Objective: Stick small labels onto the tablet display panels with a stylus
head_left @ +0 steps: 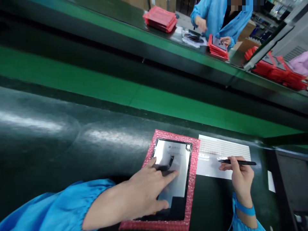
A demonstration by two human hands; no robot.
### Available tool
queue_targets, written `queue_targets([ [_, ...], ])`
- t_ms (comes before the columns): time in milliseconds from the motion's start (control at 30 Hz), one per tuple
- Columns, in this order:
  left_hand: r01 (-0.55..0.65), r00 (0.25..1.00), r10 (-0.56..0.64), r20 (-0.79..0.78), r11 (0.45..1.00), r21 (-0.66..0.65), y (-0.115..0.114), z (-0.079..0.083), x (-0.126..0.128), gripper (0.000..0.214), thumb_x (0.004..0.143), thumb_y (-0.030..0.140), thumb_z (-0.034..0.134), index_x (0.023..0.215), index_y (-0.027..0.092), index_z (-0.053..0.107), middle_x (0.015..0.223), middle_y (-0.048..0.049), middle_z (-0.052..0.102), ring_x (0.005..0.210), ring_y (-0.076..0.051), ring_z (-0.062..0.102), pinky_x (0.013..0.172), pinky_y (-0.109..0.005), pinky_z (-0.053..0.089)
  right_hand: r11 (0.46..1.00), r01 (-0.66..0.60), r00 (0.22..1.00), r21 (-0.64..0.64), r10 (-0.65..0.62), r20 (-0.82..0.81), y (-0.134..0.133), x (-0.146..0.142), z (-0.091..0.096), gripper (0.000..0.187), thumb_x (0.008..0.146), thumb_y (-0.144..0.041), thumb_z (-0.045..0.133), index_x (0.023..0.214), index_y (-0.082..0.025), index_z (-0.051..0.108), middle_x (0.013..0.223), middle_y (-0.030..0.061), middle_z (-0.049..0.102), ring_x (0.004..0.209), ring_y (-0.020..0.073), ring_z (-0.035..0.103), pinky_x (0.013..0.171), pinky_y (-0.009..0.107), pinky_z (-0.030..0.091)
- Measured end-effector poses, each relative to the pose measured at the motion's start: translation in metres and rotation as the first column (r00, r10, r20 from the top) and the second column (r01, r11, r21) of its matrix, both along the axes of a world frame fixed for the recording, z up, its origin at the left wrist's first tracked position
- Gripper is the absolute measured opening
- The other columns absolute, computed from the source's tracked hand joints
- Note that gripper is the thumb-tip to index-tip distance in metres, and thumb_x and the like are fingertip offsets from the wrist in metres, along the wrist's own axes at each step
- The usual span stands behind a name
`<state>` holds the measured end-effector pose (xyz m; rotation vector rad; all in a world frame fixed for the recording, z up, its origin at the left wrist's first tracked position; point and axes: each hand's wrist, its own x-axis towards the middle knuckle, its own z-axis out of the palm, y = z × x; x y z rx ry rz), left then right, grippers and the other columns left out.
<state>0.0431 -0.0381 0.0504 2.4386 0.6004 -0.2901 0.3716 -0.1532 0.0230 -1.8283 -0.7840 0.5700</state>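
Note:
A flat tablet screen panel (179, 183) with a silver back lies face down on a pink bubble-wrap bag (193, 179). Across the panel's left part rests my left hand (150, 184), fingers spread, one fingertip near a short black flex cable (171, 161). Black tweezers (243, 162) are pinched in my right hand (242, 175), their tips pointing left. Those tips hover over a white sheet (214, 171) with rows of thin strips, which lies just right of the bag. Whether the tips hold a strip is too small to tell.
Beyond a green divider (134, 96), a co-worker in a blue smock (216, 16) handles a stack of red-wrapped panels (218, 48). More red bags (160, 18) lie on that far bench. A small white card (271, 181) and a dark tray (292, 179) are at my right.

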Motion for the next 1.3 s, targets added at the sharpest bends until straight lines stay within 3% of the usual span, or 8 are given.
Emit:
queue_targets([
  [133,-0.012,1.000,0.012,0.002,0.996,0.093,-0.004,0.009,0.020,0.056,0.097,0.047,0.067,0.140,0.012,0.065,0.096,-0.0131,0.079,0.095,-0.034,0.075,0.092,-0.047,0.055,0.994,0.101,0.993,-0.040,-0.099,0.059,-0.044,0.076,-0.004,0.042,0.092,-0.060,0.074,0.086,-0.019,0.067,0.059,0.0054,0.073,0.054,0.0259,0.074,0.056,0.035,0.058],
  [300,0.086,0.960,-0.100,0.260,0.994,0.065,-0.023,0.022,0.081,0.028,0.101,0.042,0.063,0.112,0.017,0.069,0.096,-0.0054,0.072,0.092,-0.025,0.071,0.091,-0.039,0.054,0.983,0.167,0.986,-0.077,-0.166,0.018,-0.076,0.142,-0.017,0.048,0.083,-0.064,0.081,0.084,-0.018,0.067,0.057,0.0064,0.072,0.050,0.0262,0.071,0.052,0.035,0.057],
  [367,0.176,0.927,-0.189,0.325,0.982,0.069,-0.033,0.022,0.117,0.029,0.100,0.044,0.065,0.111,0.017,0.068,0.101,-0.0056,0.070,0.097,-0.025,0.069,0.089,-0.036,0.055,0.983,0.160,0.987,-0.085,-0.159,0.020,-0.079,0.154,-0.024,0.049,0.082,-0.065,0.081,0.084,-0.018,0.068,0.057,0.0071,0.072,0.050,0.0257,0.071,0.051,0.034,0.056],
  [467,0.261,0.869,-0.314,0.382,0.947,0.184,-0.047,0.008,0.177,0.038,0.100,0.050,0.061,0.114,0.015,0.068,0.114,-0.0097,0.069,0.106,-0.027,0.066,0.089,-0.037,0.054,0.985,0.146,0.989,-0.088,-0.145,0.012,-0.079,0.160,-0.032,0.049,0.083,-0.065,0.081,0.084,-0.018,0.067,0.058,0.0068,0.072,0.049,0.0239,0.070,0.049,0.031,0.054],
  [600,0.255,0.827,-0.399,0.396,0.894,0.368,-0.063,-0.019,0.242,0.067,0.099,0.064,0.054,0.138,0.009,0.059,0.154,-0.0200,0.052,0.128,-0.035,0.057,0.097,-0.043,0.050,0.988,0.117,0.993,-0.098,-0.118,0.005,-0.078,0.160,-0.034,0.050,0.083,-0.065,0.081,0.085,-0.017,0.067,0.059,0.0059,0.072,0.049,0.0229,0.070,0.048,0.030,0.054],
  [667,0.252,0.840,-0.404,0.363,0.882,0.397,-0.069,-0.029,0.260,0.080,0.096,0.072,0.052,0.145,0.008,0.055,0.161,-0.0221,0.045,0.132,-0.036,0.054,0.100,-0.045,0.047,0.989,0.101,0.995,-0.107,-0.102,0.002,-0.078,0.159,-0.032,0.050,0.084,-0.065,0.080,0.084,-0.017,0.067,0.058,0.0052,0.072,0.049,0.0224,0.069,0.049,0.029,0.054],
  [900,0.232,0.840,-0.412,0.352,0.860,0.454,-0.075,-0.042,0.269,0.087,0.091,0.082,0.051,0.136,0.008,0.062,0.153,-0.0211,0.053,0.130,-0.037,0.052,0.100,-0.046,0.042,0.995,0.060,0.998,-0.082,-0.061,-0.017,-0.076,0.153,-0.028,0.048,0.087,-0.064,0.078,0.083,-0.018,0.066,0.055,0.0045,0.070,0.048,0.0212,0.068,0.048,0.028,0.053],
  [1300,0.228,0.840,-0.422,0.341,0.845,0.484,-0.075,-0.042,0.267,0.087,0.087,0.083,0.056,0.136,0.011,0.063,0.153,-0.0199,0.053,0.129,-0.036,0.051,0.100,-0.044,0.041,0.996,0.039,0.996,-0.086,-0.046,-0.073,-0.076,0.160,-0.035,0.051,0.082,-0.068,0.081,0.084,-0.019,0.066,0.057,0.0042,0.071,0.046,0.0177,0.067,0.047,0.025,0.052],
])
